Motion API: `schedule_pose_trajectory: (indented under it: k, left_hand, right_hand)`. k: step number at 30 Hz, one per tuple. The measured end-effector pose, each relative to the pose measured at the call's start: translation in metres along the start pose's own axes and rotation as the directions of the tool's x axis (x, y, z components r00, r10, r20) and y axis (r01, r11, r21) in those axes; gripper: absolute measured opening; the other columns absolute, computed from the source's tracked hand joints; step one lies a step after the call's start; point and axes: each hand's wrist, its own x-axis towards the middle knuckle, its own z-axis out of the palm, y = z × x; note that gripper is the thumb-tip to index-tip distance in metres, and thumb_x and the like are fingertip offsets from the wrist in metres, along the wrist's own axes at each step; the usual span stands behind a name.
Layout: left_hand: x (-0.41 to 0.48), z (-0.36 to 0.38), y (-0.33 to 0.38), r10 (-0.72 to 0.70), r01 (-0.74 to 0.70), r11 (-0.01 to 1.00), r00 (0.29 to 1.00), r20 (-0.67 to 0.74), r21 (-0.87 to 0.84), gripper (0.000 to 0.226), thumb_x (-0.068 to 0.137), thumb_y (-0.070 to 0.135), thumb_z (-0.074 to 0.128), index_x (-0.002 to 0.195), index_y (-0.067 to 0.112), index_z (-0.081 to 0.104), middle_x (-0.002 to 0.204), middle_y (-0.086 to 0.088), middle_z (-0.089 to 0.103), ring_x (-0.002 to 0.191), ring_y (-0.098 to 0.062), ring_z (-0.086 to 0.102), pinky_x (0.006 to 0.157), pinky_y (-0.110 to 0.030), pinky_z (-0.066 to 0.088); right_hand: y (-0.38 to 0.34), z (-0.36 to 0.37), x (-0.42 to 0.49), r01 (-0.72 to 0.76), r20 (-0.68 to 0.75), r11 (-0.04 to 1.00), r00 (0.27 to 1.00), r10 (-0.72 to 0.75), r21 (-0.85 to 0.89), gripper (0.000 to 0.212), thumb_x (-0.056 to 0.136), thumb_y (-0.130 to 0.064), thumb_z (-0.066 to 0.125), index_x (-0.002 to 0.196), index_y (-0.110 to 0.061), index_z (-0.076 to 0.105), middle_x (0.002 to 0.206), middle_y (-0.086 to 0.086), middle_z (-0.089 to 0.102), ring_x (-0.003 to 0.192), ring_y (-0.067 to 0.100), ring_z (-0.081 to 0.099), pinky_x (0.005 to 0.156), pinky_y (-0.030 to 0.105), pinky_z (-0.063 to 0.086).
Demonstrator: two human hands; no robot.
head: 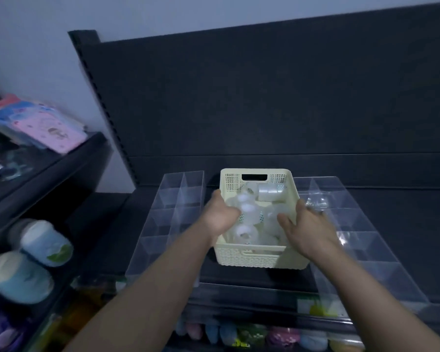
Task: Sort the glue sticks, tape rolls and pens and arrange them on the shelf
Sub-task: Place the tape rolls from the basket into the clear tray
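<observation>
A cream perforated basket (259, 257) stands on the dark shelf, filled with several clear tape rolls (271, 193). My left hand (220, 215) is at the basket's left wall, thumb by the rim and fingers curled down inside among the blurred rolls. My right hand (306, 228) straddles the right wall, its thumb inside the basket and its fingers outside the rim. Both hands appear to grip the basket by its sides. No glue sticks or pens show.
Clear divided trays flank the basket, one on the left (168, 224) and one on the right (361, 240). A side rack at the left holds blue-lidded jars (46, 243) and pink packets (48, 130). Coloured items (252, 334) fill the shelf below.
</observation>
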Motion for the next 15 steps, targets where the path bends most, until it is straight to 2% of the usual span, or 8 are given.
schedule_pose_trajectory:
  k: [5, 7, 9, 11, 12, 14, 15]
  left_hand:
    - [0.008, 0.006, -0.009, 0.004, -0.012, 0.995, 0.997, 0.072, 0.104, 0.058, 0.086, 0.014, 0.056, 0.138, 0.017, 0.031, 0.125, -0.002, 0.052, 0.111, -0.023, 0.055, 0.091, -0.038, 0.050]
    - [0.010, 0.005, -0.007, 0.005, -0.018, 0.988, 0.996, 0.088, 0.151, 0.053, 0.087, 0.013, 0.054, 0.136, 0.012, 0.032, 0.122, -0.004, 0.052, 0.108, -0.024, 0.055, 0.082, -0.034, 0.050]
    - [0.011, 0.000, -0.006, 0.016, -0.031, 0.984, 0.996, 0.089, 0.174, 0.045, 0.088, 0.013, 0.052, 0.131, 0.011, 0.038, 0.116, -0.004, 0.054, 0.103, -0.022, 0.056, 0.080, -0.034, 0.051]
    - [0.012, -0.004, -0.005, 0.048, -0.064, 0.976, 0.995, 0.083, 0.207, 0.040, 0.089, 0.013, 0.051, 0.129, 0.012, 0.043, 0.119, -0.004, 0.055, 0.103, -0.022, 0.057, 0.088, -0.038, 0.053]
    - [0.013, -0.006, -0.004, 0.084, -0.101, 0.962, 0.993, 0.078, 0.255, 0.043, 0.090, 0.015, 0.052, 0.132, 0.014, 0.043, 0.127, -0.004, 0.052, 0.109, -0.023, 0.056, 0.093, -0.039, 0.051]
    - [0.013, -0.009, -0.001, 0.193, -0.200, 0.888, 0.979, 0.060, 0.413, 0.052, 0.091, 0.019, 0.056, 0.140, 0.019, 0.041, 0.142, -0.003, 0.041, 0.124, -0.024, 0.048, 0.101, -0.037, 0.044]
    - [0.012, -0.009, 0.002, 0.270, -0.262, 0.846, 0.962, 0.051, 0.465, 0.050, 0.090, 0.023, 0.059, 0.138, 0.023, 0.046, 0.143, -0.001, 0.042, 0.127, -0.022, 0.046, 0.102, -0.036, 0.042]
  right_hand:
    - [-0.003, 0.006, -0.010, -0.096, -0.014, 0.991, 0.995, 0.095, -0.093, 0.061, 0.097, -0.049, 0.036, 0.142, -0.009, 0.025, 0.142, 0.009, 0.042, 0.125, 0.033, 0.035, 0.096, 0.041, 0.035]
    - [-0.004, 0.006, -0.011, -0.121, -0.027, 0.983, 0.993, 0.118, -0.140, 0.061, 0.097, -0.050, 0.036, 0.142, -0.010, 0.028, 0.145, 0.007, 0.039, 0.128, 0.032, 0.032, 0.098, 0.041, 0.034]
    - [-0.007, 0.004, -0.010, -0.121, -0.066, 0.976, 0.992, 0.111, -0.183, 0.058, 0.096, -0.049, 0.036, 0.140, -0.011, 0.035, 0.147, 0.005, 0.035, 0.132, 0.030, 0.029, 0.102, 0.042, 0.032]
    - [-0.012, 0.001, -0.008, -0.094, -0.130, 0.975, 0.989, 0.068, -0.200, 0.054, 0.097, -0.045, 0.037, 0.140, -0.013, 0.036, 0.150, 0.004, 0.032, 0.134, 0.029, 0.027, 0.104, 0.042, 0.031]
    - [-0.014, -0.001, -0.006, -0.066, -0.159, 0.980, 0.987, 0.035, -0.190, 0.051, 0.097, -0.042, 0.039, 0.141, -0.015, 0.037, 0.150, 0.003, 0.032, 0.135, 0.028, 0.027, 0.105, 0.042, 0.030]
    - [-0.018, -0.003, -0.002, -0.005, -0.202, 0.988, 0.979, -0.027, -0.157, 0.043, 0.097, -0.035, 0.041, 0.137, -0.018, 0.045, 0.146, 0.000, 0.039, 0.132, 0.026, 0.032, 0.103, 0.041, 0.032]
    - [-0.018, -0.002, 0.002, 0.019, -0.206, 0.989, 0.977, -0.050, -0.150, 0.038, 0.097, -0.031, 0.042, 0.133, -0.020, 0.050, 0.142, -0.001, 0.044, 0.130, 0.025, 0.036, 0.101, 0.041, 0.033]
